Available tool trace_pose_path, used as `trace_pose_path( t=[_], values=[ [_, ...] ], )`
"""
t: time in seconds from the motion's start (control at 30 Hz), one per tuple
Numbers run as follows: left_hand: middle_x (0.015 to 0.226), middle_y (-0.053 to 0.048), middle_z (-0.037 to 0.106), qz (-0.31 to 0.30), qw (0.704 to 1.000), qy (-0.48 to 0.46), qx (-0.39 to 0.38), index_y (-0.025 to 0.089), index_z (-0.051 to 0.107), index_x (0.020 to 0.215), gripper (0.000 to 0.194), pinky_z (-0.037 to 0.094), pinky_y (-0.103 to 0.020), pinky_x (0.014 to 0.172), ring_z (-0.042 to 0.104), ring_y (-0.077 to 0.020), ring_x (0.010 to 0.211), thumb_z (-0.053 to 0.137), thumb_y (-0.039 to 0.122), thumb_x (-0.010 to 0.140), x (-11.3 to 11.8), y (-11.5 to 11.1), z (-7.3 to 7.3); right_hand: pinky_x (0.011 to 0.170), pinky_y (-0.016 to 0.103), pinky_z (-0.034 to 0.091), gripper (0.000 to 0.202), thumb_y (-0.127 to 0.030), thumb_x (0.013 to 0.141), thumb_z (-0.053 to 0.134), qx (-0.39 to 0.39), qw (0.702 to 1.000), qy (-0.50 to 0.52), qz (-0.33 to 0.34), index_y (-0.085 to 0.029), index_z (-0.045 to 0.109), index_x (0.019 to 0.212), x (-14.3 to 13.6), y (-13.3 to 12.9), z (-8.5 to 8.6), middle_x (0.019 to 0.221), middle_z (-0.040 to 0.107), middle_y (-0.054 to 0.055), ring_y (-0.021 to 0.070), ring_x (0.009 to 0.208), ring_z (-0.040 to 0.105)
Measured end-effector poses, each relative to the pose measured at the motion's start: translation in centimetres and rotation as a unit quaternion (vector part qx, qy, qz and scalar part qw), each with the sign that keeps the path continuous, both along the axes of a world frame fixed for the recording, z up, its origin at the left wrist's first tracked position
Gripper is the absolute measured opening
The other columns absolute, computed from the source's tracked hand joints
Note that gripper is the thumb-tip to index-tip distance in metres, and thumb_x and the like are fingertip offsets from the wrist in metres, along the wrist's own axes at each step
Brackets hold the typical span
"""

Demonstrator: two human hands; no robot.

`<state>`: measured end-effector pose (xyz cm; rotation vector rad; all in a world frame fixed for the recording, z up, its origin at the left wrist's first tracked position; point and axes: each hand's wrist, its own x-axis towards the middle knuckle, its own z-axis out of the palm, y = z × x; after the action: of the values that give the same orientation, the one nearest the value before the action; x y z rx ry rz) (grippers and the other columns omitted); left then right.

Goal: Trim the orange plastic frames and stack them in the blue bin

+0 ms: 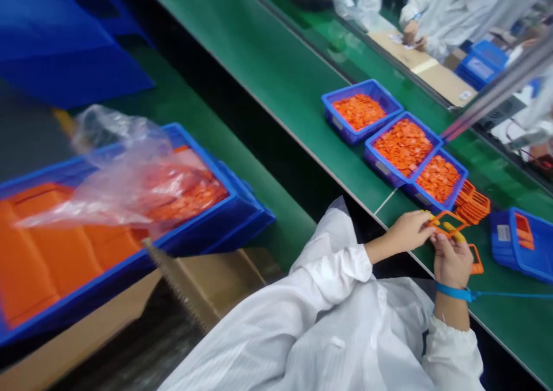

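An orange rectangular plastic frame is held between my two hands above the green work surface. My left hand pinches its left side, fingers closed. My right hand, with a blue strap at the wrist, grips the near edge from below. Yellow covers show on some fingertips. Another orange frame lies just right of my right hand, partly hidden by it. Beyond my hands, a stack of orange frames rests beside a blue bin of small orange pieces.
Two more blue bins of orange pieces continue the row. At right stands a blue bin with orange parts. Left are a large blue crate, a plastic bag and a cardboard box. Co-workers sit across.
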<state>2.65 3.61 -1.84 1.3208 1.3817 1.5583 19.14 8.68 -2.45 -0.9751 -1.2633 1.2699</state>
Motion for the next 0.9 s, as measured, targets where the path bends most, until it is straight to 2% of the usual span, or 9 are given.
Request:
trace_pose_path(
  t=[0.13,0.23,0.33,0.47,0.57,0.7,0.8,0.87,0.9],
  values=[
    [0.096,-0.007,0.079,-0.03,0.998,-0.05,-0.003,0.018,0.071,0.096,0.008,0.06,-0.029,0.079,0.077,-0.0208,0.088,0.071,0.024,0.101,-0.2,-0.9,-0.5,0.07,0.033,0.069,0.041,-0.04,0.076,0.101,-0.045,0.999,-0.011,0.029,-0.019,0.082,0.105,-0.4,-1.2,0.0,0.085,0.084,0.005,0.0201,0.071,0.079],
    [0.098,-0.009,0.082,-0.077,0.994,-0.078,-0.016,0.016,0.073,0.102,0.02,0.064,-0.031,0.079,0.08,-0.0221,0.088,0.072,0.037,0.103,-0.7,-1.0,-1.2,0.069,0.035,0.069,0.046,-0.047,0.076,0.101,-0.075,0.996,0.016,0.041,-0.02,0.081,0.107,-0.8,-2.0,0.1,0.083,0.084,0.004,0.0213,0.07,0.078],
    [0.105,-0.01,0.085,-0.127,0.985,-0.097,-0.064,0.015,0.077,0.11,0.03,0.068,-0.034,0.086,0.083,-0.0245,0.095,0.078,0.043,0.1,-1.2,-1.6,-1.3,0.068,0.035,0.068,0.048,-0.054,0.084,0.095,-0.083,0.995,0.035,0.043,-0.021,0.081,0.116,-0.1,-3.1,0.3,0.086,0.082,0.003,0.0207,0.071,0.076],
    [0.107,-0.009,0.084,-0.167,0.983,0.02,-0.069,0.018,0.081,0.113,0.025,0.069,-0.036,0.089,0.082,-0.0231,0.093,0.075,0.04,0.102,-1.3,-2.7,-0.6,0.059,0.03,0.061,0.045,-0.057,0.096,0.084,-0.069,0.997,0.011,-0.033,-0.021,0.079,0.123,4.5,-4.0,0.9,0.085,0.079,0.003,0.0177,0.065,0.07],
    [0.114,-0.008,0.081,-0.171,0.979,0.105,-0.041,0.021,0.077,0.125,0.024,0.07,-0.036,0.09,0.08,-0.021,0.094,0.07,0.033,0.105,-0.6,-2.6,-0.3,0.052,0.027,0.052,0.049,-0.057,0.097,0.081,-0.069,0.991,-0.038,-0.107,-0.018,0.079,0.127,9.1,-3.5,1.4,0.078,0.076,0.001,0.0156,0.058,0.063],
    [0.152,-0.013,0.067,-0.214,0.953,0.216,0.003,0.027,0.063,0.15,0.043,0.066,-0.045,0.108,0.072,-0.028,0.132,0.068,0.027,0.107,1.2,0.2,0.3,0.055,0.029,0.053,0.05,-0.053,0.096,0.078,-0.074,0.975,-0.174,-0.113,-0.016,0.079,0.129,12.7,-2.0,1.3,0.072,0.074,0.001,0.0193,0.061,0.067],
    [0.181,-0.015,0.038,-0.296,0.9,0.317,0.04,0.03,0.053,0.161,0.068,0.048,-0.059,0.13,0.045,-0.036,0.163,0.078,0.02,0.1,2.9,4.1,1.3,0.074,0.036,0.061,0.039,-0.046,0.099,0.071,-0.034,0.949,-0.289,-0.12,-0.019,0.081,0.126,13.0,-1.2,0.7,0.082,0.08,0.004,0.0234,0.074,0.074],
    [0.185,-0.016,0.03,-0.358,0.862,0.355,0.05,0.03,0.051,0.163,0.08,0.042,-0.062,0.133,0.037,-0.0379,0.166,0.085,0.014,0.092,3.8,7.1,2.1,0.079,0.037,0.062,0.035,-0.043,0.101,0.068,0.0,0.932,-0.342,-0.118,-0.02,0.082,0.125,12.7,-0.9,0.2,0.086,0.08,0.005,0.0243,0.077,0.075],
    [0.183,-0.017,0.034,-0.389,0.846,0.362,0.049,0.029,0.052,0.162,0.082,0.043,-0.061,0.131,0.04,-0.0379,0.164,0.088,0.013,0.089,4.2,8.5,2.3,0.079,0.037,0.062,0.033,-0.042,0.102,0.067,0.015,0.925,-0.361,-0.114,-0.021,0.082,0.123,12.6,-0.9,0.1,0.087,0.078,0.005,0.0242,0.076,0.074]
  ],
)
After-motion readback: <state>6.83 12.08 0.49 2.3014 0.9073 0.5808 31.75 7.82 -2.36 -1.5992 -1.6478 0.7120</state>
